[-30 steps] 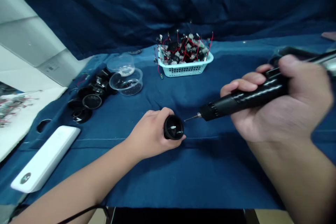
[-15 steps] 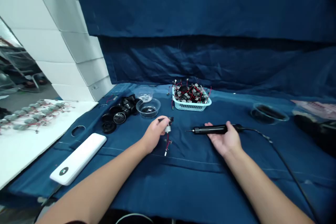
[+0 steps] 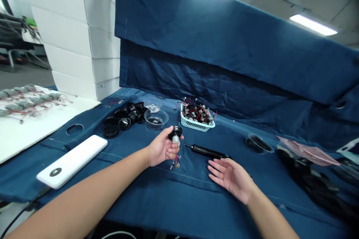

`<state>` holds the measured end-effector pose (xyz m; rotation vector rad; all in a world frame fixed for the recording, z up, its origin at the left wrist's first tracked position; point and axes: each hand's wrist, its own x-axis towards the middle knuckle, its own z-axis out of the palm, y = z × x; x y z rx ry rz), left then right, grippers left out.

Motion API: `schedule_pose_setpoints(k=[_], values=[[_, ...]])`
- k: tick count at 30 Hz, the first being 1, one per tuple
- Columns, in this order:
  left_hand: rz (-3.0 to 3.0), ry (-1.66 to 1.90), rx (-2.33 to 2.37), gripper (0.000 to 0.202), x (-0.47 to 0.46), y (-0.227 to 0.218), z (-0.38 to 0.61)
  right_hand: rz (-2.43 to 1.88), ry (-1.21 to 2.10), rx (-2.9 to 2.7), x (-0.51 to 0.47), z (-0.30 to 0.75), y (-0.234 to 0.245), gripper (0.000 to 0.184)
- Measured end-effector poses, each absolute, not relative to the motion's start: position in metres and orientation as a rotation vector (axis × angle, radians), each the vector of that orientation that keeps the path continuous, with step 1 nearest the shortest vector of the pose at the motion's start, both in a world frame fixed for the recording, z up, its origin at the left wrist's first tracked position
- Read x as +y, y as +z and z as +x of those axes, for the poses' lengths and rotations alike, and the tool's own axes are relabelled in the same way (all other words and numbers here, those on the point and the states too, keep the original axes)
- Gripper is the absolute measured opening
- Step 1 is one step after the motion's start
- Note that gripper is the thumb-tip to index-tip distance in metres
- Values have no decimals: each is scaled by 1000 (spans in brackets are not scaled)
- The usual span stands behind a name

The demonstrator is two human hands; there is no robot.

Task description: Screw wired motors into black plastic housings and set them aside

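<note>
Black-capped motor (image 3: 175, 135) pinched upright in my left hand (image 3: 161, 149), red leads (image 3: 176, 158) dangling, above the blue cloth (image 3: 196, 194), basket (image 3: 196, 125) at its one o'clock. Right hand (image 3: 231, 175) open, palm up, empty; electric screwdriver (image 3: 209, 152) lies at its eleven o'clock (just clear of it). Reads as inspection between fastenings; more driving calls for taking up that tool.

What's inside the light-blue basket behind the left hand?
The basket is heaped with small red-wired motors, some wires poking above the rim. Anything beneath the top layer is covered.
</note>
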<state>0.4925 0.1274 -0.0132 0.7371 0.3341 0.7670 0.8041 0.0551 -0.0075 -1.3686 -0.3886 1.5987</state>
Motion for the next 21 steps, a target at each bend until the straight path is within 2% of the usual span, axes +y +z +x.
schedule_pose_setpoints(k=[4, 8, 11, 18, 21], values=[[737, 746, 316, 59, 127, -15, 493, -1413, 1354, -912, 36, 765, -3, 39], [782, 723, 341, 58, 126, -15, 492, -1247, 1246, -1347, 32, 711, -3, 46], [818, 728, 373, 61, 128, -16, 492, -1205, 1175, -1557, 38, 685, -8, 43], [841, 728, 464, 64, 135, -26, 492, -1270, 1217, -1690, 55, 679, -9, 24], [829, 776, 498, 63, 138, -30, 495, -1368, 991, -1774, 48, 683, 4, 16]])
